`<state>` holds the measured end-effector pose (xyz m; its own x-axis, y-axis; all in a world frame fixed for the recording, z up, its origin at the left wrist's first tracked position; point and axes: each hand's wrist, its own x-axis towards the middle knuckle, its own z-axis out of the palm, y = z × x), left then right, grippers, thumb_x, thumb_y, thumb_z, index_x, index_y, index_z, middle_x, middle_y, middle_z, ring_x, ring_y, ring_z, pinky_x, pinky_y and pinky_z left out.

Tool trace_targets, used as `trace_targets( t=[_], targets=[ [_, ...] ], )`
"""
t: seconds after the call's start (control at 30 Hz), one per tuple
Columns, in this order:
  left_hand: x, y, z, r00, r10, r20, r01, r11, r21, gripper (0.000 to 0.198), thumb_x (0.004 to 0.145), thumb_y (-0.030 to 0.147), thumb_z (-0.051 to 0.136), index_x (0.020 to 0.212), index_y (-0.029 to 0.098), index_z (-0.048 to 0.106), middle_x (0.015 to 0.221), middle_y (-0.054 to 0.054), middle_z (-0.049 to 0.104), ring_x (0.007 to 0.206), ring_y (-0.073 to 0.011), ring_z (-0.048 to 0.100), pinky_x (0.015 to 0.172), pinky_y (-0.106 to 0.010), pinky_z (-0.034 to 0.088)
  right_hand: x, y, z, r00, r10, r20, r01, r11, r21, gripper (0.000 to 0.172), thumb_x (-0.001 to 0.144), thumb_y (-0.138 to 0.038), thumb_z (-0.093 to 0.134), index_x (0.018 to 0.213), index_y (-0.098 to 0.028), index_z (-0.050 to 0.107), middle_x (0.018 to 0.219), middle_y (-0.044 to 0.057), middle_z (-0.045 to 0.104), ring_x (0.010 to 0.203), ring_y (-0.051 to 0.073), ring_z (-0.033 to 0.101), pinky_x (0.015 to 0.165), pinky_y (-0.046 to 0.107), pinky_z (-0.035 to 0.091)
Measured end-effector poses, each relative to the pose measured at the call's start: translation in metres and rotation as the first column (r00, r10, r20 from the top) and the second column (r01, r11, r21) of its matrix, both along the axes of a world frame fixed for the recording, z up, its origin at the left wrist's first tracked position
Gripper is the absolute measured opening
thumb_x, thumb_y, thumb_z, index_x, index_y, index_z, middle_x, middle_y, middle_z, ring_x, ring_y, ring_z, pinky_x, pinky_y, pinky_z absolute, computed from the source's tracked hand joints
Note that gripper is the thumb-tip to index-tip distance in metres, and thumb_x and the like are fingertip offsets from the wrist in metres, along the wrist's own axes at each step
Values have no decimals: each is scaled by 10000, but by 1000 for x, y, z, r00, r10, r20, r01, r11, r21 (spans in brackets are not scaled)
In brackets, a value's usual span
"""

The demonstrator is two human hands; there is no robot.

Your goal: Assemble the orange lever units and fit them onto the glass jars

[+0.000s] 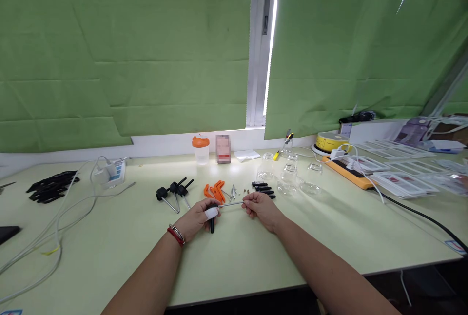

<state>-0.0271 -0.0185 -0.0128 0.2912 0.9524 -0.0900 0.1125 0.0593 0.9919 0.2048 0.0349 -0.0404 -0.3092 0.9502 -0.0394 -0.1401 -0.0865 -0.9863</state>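
My left hand (205, 216), with a white wrap on the thumb, is closed around a black part with a handle (212, 226) pointing down toward me. A thin metal rod (231, 204) runs from it to the right. The fingertips of my right hand (260, 207) pinch the rod's far end. Behind my hands lie orange hooked parts (215, 191) and small metal screws (233, 192). Several black pieces (263, 189) are just behind my right hand. Black-headed parts with metal rods (175, 191) rest to the left of my left hand.
Clear glass vessels (288, 174) stand at the right centre. An orange-lidded jar (201, 150) is at the back. White cables (58, 222) and flat black pieces (53, 187) lie left; an orange power strip (347, 172) and printed sheets (402, 183) lie right.
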Motion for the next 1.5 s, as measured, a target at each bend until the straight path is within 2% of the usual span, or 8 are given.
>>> trace_targets(
  t=[0.13,0.33,0.73,1.07,1.27,1.5],
  targets=[
    [0,-2,2,994,-2,-106,4,1000,20,472,649,274,702,1084,204,532,877,-16,566,683,-122,509,503,-196,398,-2,-2,3,999,-2,48,1,1000,12,167,695,-258,651,782,-135,577,669,23,645,467,64,485,423,197,380],
    [0,1,-3,993,7,-122,-3,1000,29,421,693,310,654,1078,190,536,829,0,541,561,-80,450,467,-197,386,-4,-4,6,986,-21,166,14,999,44,149,746,-293,597,742,-150,558,640,4,613,447,56,443,405,188,351],
    [-1,1,-4,990,-28,-136,34,999,39,489,702,337,667,1151,190,541,824,-4,554,535,-71,436,470,-201,384,-2,-6,6,961,6,277,-28,997,78,272,801,-377,528,633,-164,535,575,-4,577,422,61,399,386,190,304],
    [0,1,-2,996,-17,-84,18,1000,11,508,687,328,680,1151,176,542,813,-4,553,542,-74,447,469,-203,390,-2,-5,6,960,23,279,-52,994,97,307,832,-453,468,705,-178,520,618,-8,580,454,71,426,395,189,311],
    [-1,2,-3,997,-7,-73,7,1000,1,499,699,314,665,1157,168,529,777,3,548,535,-79,455,469,-211,391,1,-4,2,975,65,211,-84,993,83,206,790,-396,546,804,-195,507,645,-23,585,481,70,450,410,178,331],
    [-1,3,-3,996,-19,-83,19,1000,-6,491,702,310,663,1155,175,531,820,-2,554,550,-76,457,483,-215,393,-1,-3,1,969,56,242,-81,992,94,236,791,-400,528,706,-184,488,636,-12,578,474,65,441,406,175,329]
  ],
)
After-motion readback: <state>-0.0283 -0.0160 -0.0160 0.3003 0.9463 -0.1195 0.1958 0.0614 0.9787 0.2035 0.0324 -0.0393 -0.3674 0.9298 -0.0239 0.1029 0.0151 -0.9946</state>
